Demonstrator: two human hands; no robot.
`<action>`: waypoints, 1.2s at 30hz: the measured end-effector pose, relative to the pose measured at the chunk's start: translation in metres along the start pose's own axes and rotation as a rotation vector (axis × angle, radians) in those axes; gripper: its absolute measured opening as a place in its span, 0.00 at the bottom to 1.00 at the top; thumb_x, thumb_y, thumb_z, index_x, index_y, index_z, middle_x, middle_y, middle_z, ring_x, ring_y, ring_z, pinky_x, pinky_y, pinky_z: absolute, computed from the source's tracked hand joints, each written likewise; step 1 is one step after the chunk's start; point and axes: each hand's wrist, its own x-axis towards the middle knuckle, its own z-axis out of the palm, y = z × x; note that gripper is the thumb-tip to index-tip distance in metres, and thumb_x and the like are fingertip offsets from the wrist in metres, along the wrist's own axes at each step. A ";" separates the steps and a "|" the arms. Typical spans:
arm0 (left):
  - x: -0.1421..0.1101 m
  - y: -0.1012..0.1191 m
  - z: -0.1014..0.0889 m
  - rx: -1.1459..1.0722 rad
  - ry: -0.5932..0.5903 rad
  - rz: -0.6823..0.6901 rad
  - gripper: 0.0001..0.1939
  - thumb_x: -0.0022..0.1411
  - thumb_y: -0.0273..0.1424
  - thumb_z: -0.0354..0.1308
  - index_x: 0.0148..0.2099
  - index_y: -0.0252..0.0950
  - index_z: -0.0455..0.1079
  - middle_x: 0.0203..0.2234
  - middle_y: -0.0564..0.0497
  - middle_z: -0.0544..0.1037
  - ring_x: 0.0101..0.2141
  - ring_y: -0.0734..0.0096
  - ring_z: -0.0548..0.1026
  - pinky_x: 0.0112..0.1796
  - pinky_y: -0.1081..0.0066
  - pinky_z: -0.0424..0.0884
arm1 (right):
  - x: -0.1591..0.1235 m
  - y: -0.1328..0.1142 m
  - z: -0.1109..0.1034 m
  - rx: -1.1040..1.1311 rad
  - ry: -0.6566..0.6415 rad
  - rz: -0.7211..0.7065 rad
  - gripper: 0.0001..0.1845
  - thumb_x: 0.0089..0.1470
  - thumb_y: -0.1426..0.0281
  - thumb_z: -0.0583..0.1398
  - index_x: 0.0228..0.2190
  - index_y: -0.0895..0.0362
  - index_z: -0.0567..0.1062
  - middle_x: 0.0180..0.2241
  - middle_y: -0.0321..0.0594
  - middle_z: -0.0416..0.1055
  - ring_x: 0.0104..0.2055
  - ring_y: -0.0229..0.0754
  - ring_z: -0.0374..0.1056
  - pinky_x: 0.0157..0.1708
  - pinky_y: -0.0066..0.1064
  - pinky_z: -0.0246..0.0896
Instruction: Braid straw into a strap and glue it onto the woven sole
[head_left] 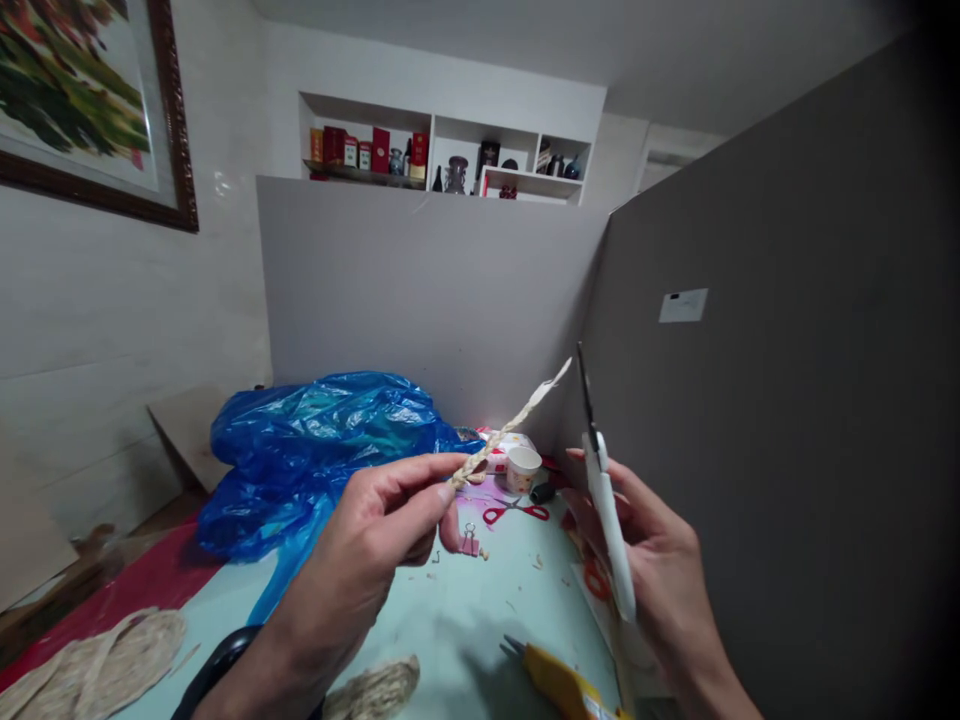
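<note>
Between the thumb and fingers of my left hand (405, 505) is a pale braided straw cord (510, 425), whose thin end points up and to the right. My right hand (660, 560) grips a pair of scissors (611, 530) with white handles and dark blades pointing upward. The blade tips stand just right of the cord's end, apart from it. Below my right hand lies a yellow glue gun (559, 680). A bundle of straw fibre (375, 690) lies by my left forearm, and a flat woven straw piece (127, 660) is at the lower left.
A blue plastic bag (322, 440) is heaped at the back left of the pale green tabletop (450, 620). Red-handled scissors (517, 512), a paper cup (523, 470) and a pink binder clip (470, 545) lie beyond my hands. Grey panels (442, 290) enclose the back and right.
</note>
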 end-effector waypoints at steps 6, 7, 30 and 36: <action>0.002 0.002 0.000 0.181 -0.006 0.029 0.14 0.61 0.41 0.60 0.36 0.36 0.79 0.17 0.57 0.62 0.21 0.80 0.55 0.21 0.76 0.49 | 0.002 -0.013 0.001 0.290 -0.082 0.240 0.23 0.50 0.61 0.70 0.47 0.53 0.74 0.30 0.37 0.75 0.27 0.33 0.69 0.25 0.18 0.65; 0.001 0.002 0.000 0.227 -0.007 0.030 0.13 0.61 0.41 0.59 0.35 0.37 0.79 0.18 0.57 0.63 0.21 0.79 0.56 0.21 0.76 0.50 | 0.001 -0.017 0.002 0.344 -0.092 0.247 0.23 0.49 0.61 0.70 0.46 0.53 0.74 0.33 0.39 0.76 0.30 0.35 0.71 0.29 0.19 0.67; -0.001 -0.005 0.017 0.487 0.056 0.165 0.09 0.59 0.35 0.59 0.29 0.40 0.77 0.17 0.57 0.71 0.21 0.79 0.66 0.22 0.82 0.61 | -0.003 -0.014 0.008 0.335 0.006 0.300 0.20 0.50 0.60 0.69 0.41 0.54 0.71 0.27 0.33 0.67 0.25 0.30 0.58 0.24 0.19 0.58; 0.000 -0.003 0.010 0.512 0.383 0.299 0.08 0.59 0.33 0.59 0.28 0.38 0.75 0.17 0.58 0.70 0.22 0.78 0.68 0.27 0.81 0.66 | -0.010 -0.022 -0.003 -0.229 0.008 -0.176 0.21 0.52 0.67 0.65 0.48 0.51 0.69 0.33 0.37 0.71 0.31 0.37 0.69 0.29 0.22 0.66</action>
